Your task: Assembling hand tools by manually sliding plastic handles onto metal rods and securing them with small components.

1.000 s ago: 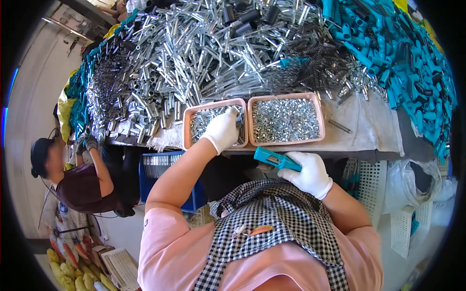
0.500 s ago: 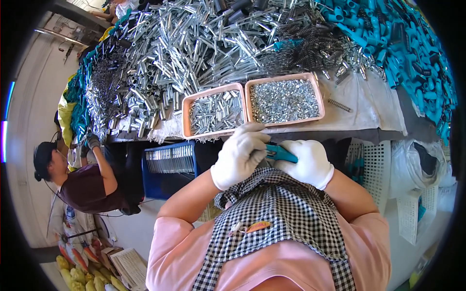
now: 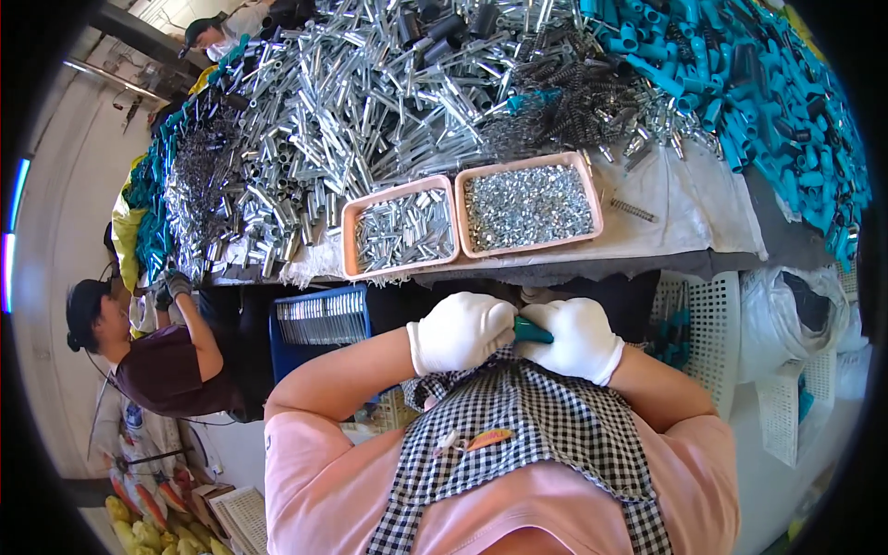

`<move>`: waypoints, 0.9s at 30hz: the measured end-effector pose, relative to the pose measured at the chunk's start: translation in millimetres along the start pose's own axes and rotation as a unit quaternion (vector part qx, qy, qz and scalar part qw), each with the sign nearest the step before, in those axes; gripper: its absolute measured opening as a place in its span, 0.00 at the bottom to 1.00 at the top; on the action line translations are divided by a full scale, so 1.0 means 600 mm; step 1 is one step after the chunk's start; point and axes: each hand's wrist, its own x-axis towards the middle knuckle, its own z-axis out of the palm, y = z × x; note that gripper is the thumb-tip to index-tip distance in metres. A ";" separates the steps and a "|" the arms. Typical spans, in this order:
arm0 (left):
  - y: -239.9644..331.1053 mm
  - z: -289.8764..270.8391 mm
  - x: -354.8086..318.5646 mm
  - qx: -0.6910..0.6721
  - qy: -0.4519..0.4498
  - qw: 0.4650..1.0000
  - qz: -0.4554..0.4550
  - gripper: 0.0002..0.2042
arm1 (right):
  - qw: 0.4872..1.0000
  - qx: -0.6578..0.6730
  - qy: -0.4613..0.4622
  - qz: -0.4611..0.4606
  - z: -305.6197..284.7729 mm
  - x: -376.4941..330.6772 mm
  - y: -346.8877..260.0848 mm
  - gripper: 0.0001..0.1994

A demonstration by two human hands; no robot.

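Close in front of my checked apron, my two gloved hands meet on a teal plastic tubular piece [image 3: 532,330]. My left hand [image 3: 462,331] is curled into a fist at its left end. My right hand [image 3: 578,338] wraps round its other end, thumb side inward. Only a short stretch of the piece shows between the white gloves; the rest is hidden. Beyond my hands, at the table's front edge, sit two pink trays side by side. The left tray [image 3: 349,242] has short metal tubes in it, and the right tray [image 3: 597,208] many tiny shiny metal parts.
Metal rods and tubes [image 3: 370,102] heap across the table, with dark springs [image 3: 583,111] beside them and teal plastic pieces [image 3: 777,111] at right. A lone spring [image 3: 634,211] lies right of the trays. A blue crate [image 3: 277,347] stands below; a co-worker [image 3: 162,361] works at left.
Both hands have drawn down toward my body with the teal piece. My left fingers, loosely bent before, are now closed round its end. The trays appear slightly lower and further left.
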 end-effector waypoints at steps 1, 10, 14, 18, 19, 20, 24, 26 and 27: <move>-0.005 -0.001 0.001 -0.010 0.007 1.000 -0.016 0.08 | 1.000 0.009 0.002 0.004 -0.003 0.003 0.004 0.16; -0.023 -0.004 0.003 -0.092 0.145 0.981 -0.090 0.04 | 0.997 0.054 0.044 0.022 -0.033 0.012 0.023 0.20; -0.018 0.010 0.009 -0.032 0.191 0.981 0.024 0.09 | 0.998 0.047 0.043 0.028 -0.027 0.010 0.020 0.20; -0.004 0.008 0.009 0.050 0.190 0.979 0.046 0.08 | 0.999 0.027 0.040 0.023 -0.022 0.007 0.015 0.21; -0.001 0.007 0.007 0.073 0.176 0.981 0.043 0.07 | 0.999 0.019 0.041 0.018 -0.021 0.007 0.014 0.22; 0.001 0.008 0.004 0.073 0.177 0.981 0.043 0.07 | 0.999 0.018 0.041 0.017 -0.020 0.006 0.013 0.22; 0.013 0.011 -0.002 0.181 0.092 0.979 -0.006 0.07 | 0.999 -0.034 0.028 0.008 -0.016 0.004 0.006 0.21; 0.043 0.023 0.000 0.253 0.091 0.961 -0.062 0.10 | 0.998 -0.054 0.018 0.000 -0.013 0.003 0.004 0.21; 0.046 0.023 -0.001 0.316 0.049 0.947 -0.024 0.09 | 0.998 -0.058 0.011 -0.010 -0.009 0.003 0.005 0.21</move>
